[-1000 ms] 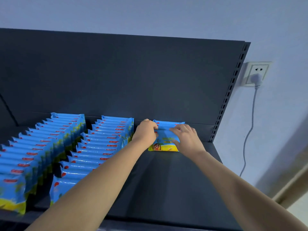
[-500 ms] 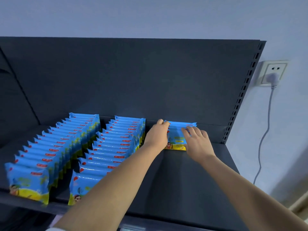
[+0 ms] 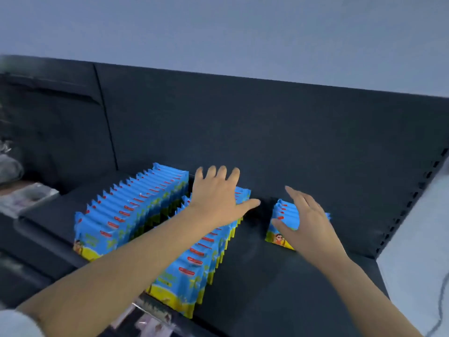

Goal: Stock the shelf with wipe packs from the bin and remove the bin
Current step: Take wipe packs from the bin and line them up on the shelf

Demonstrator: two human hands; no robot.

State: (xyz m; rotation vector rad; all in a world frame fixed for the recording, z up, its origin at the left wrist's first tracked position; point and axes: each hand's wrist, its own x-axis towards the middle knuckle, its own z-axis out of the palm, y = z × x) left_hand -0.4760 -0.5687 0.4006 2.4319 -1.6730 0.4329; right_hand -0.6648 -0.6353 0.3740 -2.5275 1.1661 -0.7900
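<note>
Blue and yellow wipe packs stand upright on the dark shelf in two long rows, a left row and a middle row. A short third group of packs stands at the back right. My left hand hovers with spread fingers over the far end of the middle row and holds nothing. My right hand is open just in front of the short group, partly covering it; contact cannot be told. The bin is not in view.
The shelf's dark back panel rises behind the packs, with a slotted upright at the right. A pale wall lies beyond it. Blurred items sit on the neighbouring shelf at the left. Bare shelf surface stretches in front of the short group.
Both hands have let go of the packs at the back right and pulled apart with fingers spread. The left hand moved left over the middle row. The camera view swung left and tilted.
</note>
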